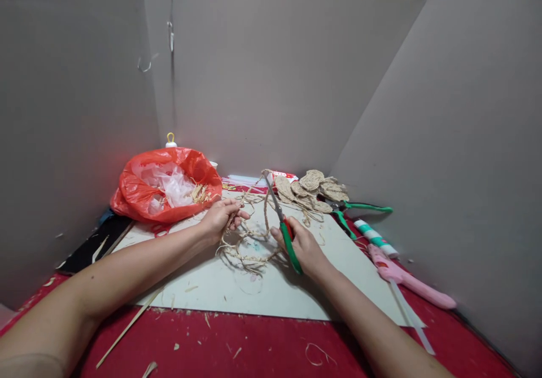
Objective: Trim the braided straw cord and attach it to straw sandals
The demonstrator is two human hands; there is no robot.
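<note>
the left hand [226, 218] is over the middle of the board [203, 296], its fingers curled and pinching a strand of the braided cord [254, 259]. the right hand [307, 248], over the board's right half, is wrapped around the handles of the scissors [292, 251], which point toward the board's far edge. the cord loops loosely between the hands, over the board's middle, and a length of it runs up by the scissor tips (whether it sits between the blades or only lies across them, i cannot tell).

with so many loops bunched near the blades, a cut could take the wrong strand, most likely because the strands cross and hide one another. a slack pinch could let the cord slide or fold instead of parting cleanly. frayed ends could also snag on the blades, and the braid could loosen if its end slips free.

at the board's far right, the coils [313, 180] lie beside the pliers [368, 206]; a trailing loop there could catch on either. the bag [127, 189] overlaps the board's far left corner.
</note>
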